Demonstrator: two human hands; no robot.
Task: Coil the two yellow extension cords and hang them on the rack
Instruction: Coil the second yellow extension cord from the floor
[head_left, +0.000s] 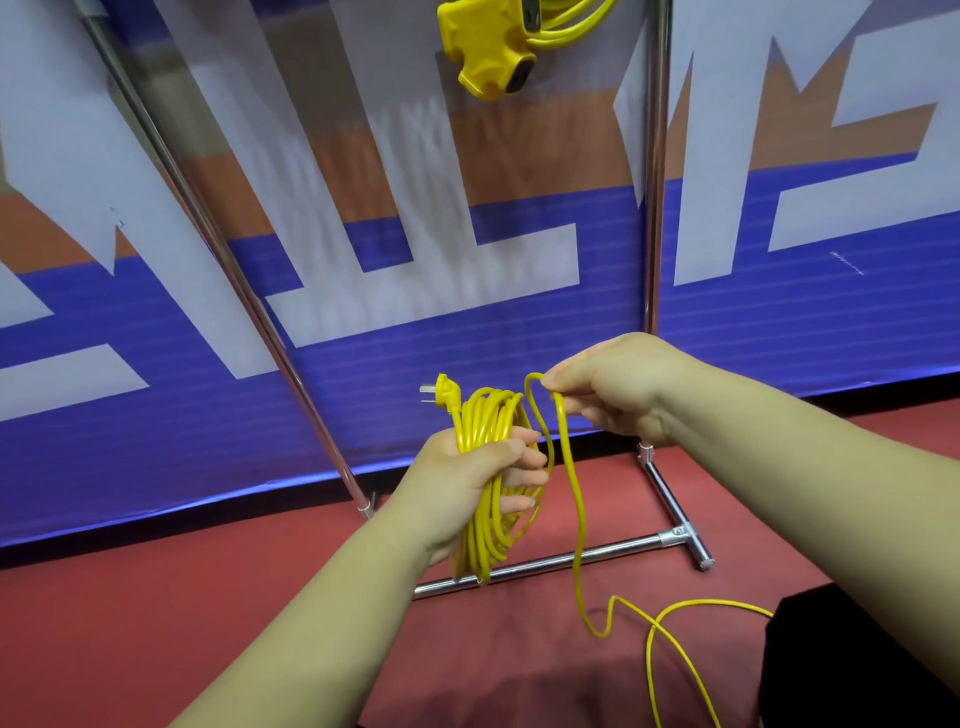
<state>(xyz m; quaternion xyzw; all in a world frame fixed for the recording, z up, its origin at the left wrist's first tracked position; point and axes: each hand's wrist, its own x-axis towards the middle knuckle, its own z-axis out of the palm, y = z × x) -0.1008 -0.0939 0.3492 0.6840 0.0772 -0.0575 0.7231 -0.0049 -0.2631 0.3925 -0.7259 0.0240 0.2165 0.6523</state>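
Nearest, slack cord (578, 525) was trailed over the floor (208, 623). Above it, the coil (488, 421) was gripped in the curled left hand (467, 483), a loop (534, 380) beside it pinched by the right hand (613, 389). Beyond, a second cord (493, 41) was hung on the rack (652, 208).

no legible txt, big white letter shapes on blue/orange banner (467, 353), cropped, can't read
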